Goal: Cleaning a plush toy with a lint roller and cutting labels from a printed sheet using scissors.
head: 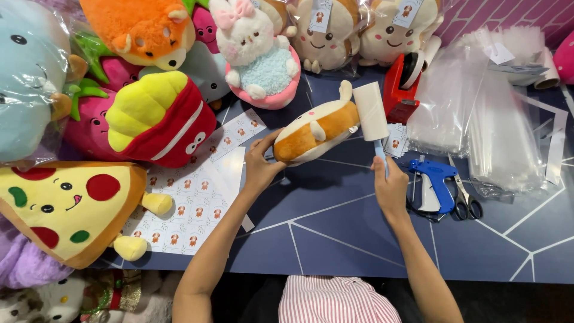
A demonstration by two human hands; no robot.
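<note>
Head: left hand [260, 164] steadies plush [317, 128]; right hand [390, 186] grips lint roller [372, 112]

Pale blue plush [27, 78]: running off the left edge, wrapped in glaring film.
Purple plush [21, 263]: lying mostly under the pizza-slice plush [66, 206], its shape staying unreadable.
Two cream plushes [359, 30]: heads being cut off by the top edge; hang tags too small to make out.
Pink item [565, 57]: showing only a sliver at the right edge.
Lint roller handle [381, 157]: disappearing inside the right hand [391, 188].
Sticker sheet [191, 206]: pictures too small to identify.
</note>
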